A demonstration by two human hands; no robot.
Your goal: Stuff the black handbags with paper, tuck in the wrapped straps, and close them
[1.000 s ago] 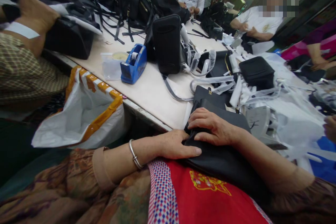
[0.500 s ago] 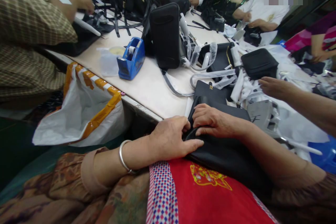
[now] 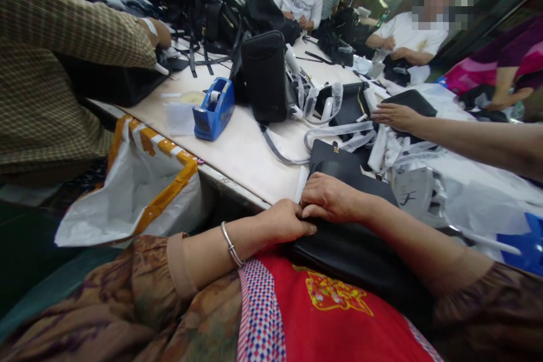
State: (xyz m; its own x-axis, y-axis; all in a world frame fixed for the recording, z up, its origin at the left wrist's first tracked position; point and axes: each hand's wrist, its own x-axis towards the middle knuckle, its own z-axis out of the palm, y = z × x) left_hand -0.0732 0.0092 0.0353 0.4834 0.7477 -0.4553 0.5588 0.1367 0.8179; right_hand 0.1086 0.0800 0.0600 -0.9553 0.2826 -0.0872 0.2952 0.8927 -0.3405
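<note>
A black bag lies across my lap, over a red apron, and leans on the table's edge. My left hand, with a silver bangle at the wrist, is closed on the bag's near left edge. Right beside it, my right hand curls its fingers over the same edge, knuckles up. The two hands touch or nearly touch. Behind them the bag's flap with a small gold fitting rests on the table. What lies under my fingers is hidden.
A blue tape dispenser and an upright black bag stand on the table. A white sack with orange tape hangs at the left edge. Another person's arm reaches in from the right; a checked sleeve is at left.
The view has tilted up slightly. My hands have drawn closer together on the bag's edge, the left thumb nearer the fingers. The other person's hand at right has reached further left.
</note>
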